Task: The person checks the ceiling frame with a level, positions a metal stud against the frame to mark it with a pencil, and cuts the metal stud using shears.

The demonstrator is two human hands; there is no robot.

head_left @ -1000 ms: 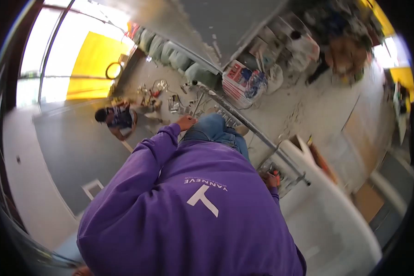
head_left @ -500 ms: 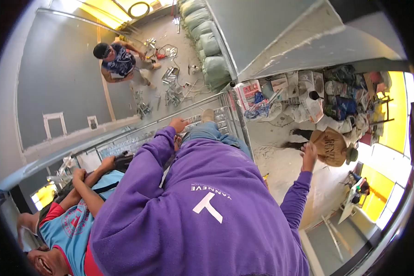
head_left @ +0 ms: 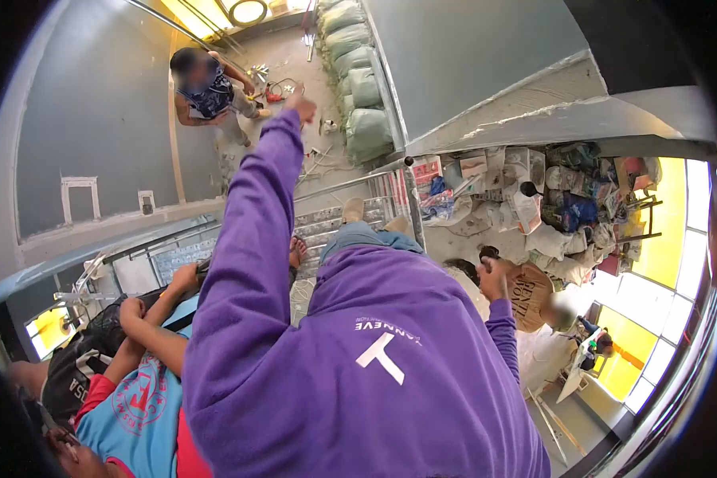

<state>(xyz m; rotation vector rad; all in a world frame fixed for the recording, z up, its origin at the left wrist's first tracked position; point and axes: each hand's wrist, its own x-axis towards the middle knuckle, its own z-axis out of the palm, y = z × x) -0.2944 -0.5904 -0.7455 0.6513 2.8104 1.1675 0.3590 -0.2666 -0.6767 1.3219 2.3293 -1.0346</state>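
Observation:
My left hand (head_left: 301,108) is raised at the end of its outstretched purple sleeve, over the floor near a red tool (head_left: 275,94). Its fingers are smeared, and no held object shows. On the other side, my right hand (head_left: 494,279) is closed near a person in a brown top (head_left: 531,296). A small dark shape shows at its fingertips; whether my hand holds it is unclear. Below me, my shoe (head_left: 353,209) rests on a slatted metal platform (head_left: 319,233). A bare foot (head_left: 297,252) shows beside it.
A person in a blue shirt (head_left: 139,398) is close on the left, arms crossed. Another person (head_left: 207,89) stands below by the grey wall (head_left: 95,135). Green sacks (head_left: 368,131) line the wall edge. A metal rail (head_left: 414,199) borders the platform. Bags (head_left: 566,239) are piled at right.
My left hand has moved up and away from near my leg. My right hand has come down and inward. The person in brown now appears lower and nearer my right hand.

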